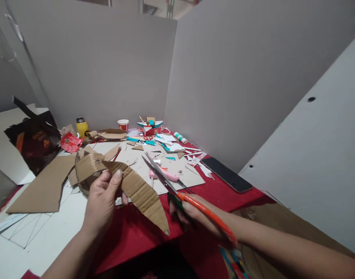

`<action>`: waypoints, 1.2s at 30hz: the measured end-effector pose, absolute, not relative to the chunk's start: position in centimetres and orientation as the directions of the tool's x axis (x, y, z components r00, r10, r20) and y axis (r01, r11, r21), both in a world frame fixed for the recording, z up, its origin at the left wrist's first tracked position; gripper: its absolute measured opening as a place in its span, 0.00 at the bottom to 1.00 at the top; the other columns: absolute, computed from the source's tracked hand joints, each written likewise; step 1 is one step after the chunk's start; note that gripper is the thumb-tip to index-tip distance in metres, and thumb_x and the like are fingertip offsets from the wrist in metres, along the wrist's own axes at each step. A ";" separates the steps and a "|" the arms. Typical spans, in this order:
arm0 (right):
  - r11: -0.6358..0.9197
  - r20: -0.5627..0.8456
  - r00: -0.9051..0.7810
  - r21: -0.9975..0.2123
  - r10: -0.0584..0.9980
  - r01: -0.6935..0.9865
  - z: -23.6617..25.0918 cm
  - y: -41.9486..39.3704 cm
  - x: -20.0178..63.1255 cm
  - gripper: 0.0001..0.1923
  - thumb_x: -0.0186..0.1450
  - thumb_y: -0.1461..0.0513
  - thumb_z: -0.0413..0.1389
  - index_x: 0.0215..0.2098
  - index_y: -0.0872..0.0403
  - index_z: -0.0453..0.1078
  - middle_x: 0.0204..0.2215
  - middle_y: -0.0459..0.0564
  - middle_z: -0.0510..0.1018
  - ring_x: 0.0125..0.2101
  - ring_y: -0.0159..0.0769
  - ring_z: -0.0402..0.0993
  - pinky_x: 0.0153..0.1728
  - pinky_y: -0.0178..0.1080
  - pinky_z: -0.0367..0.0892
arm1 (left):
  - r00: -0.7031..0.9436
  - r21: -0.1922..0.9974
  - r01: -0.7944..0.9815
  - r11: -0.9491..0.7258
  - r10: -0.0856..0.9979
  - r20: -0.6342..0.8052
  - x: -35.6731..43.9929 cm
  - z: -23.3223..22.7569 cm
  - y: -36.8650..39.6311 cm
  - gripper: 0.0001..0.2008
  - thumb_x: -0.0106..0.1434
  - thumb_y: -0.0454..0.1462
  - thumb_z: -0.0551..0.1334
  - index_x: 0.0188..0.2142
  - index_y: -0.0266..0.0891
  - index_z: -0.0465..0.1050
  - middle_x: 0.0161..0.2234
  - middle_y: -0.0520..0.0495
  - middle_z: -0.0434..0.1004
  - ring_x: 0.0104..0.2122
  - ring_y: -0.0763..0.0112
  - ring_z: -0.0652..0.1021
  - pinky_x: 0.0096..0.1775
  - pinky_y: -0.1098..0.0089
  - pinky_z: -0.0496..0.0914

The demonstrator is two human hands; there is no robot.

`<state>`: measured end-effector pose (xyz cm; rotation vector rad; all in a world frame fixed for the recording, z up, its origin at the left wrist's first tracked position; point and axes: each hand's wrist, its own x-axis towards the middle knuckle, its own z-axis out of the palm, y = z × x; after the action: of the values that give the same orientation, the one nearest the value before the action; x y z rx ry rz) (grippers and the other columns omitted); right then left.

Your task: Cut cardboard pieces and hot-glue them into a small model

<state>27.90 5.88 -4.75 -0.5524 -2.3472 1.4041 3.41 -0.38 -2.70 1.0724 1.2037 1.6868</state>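
My left hand (103, 197) pinches one end of a long, leaf-shaped piece of cardboard (144, 193) between thumb and fingers. The piece is creased across its width and its pointed tip hangs down to the right. In my right hand (191, 213) is a pair of scissors (206, 215) with orange and dark handles. Its blades point up and away, slightly apart, to the right of the cardboard and not touching it. Just beyond my left hand sits a rounded form of bent cardboard strips (90, 168). A pink glue gun (168, 175) lies behind the scissor blades.
A large cardboard sheet (42, 190) lies at the left. Paper scraps (171, 147), a paper cup (123, 124), a yellow bottle (82, 128) and a small paper boat (150, 126) stand or lie toward the back. A phone (226, 174) rests at the right, beside grey partition walls (223, 77).
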 end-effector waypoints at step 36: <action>0.668 -0.068 -0.843 -0.577 0.534 0.470 -1.3 3.8 28.5 0.25 0.68 0.45 0.43 0.43 0.56 0.68 0.33 0.54 0.75 0.32 0.39 0.70 0.36 0.39 0.67 | -0.374 0.965 -0.083 -0.249 0.905 0.202 3.9 -2.5 -0.6 0.13 0.56 0.40 0.69 0.32 0.39 0.65 0.22 0.59 0.71 0.14 0.84 0.65 0.16 0.80 0.63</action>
<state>28.54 3.78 -1.30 -0.8362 -2.7708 0.9130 3.85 -0.64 -2.53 1.0788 1.2554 1.7182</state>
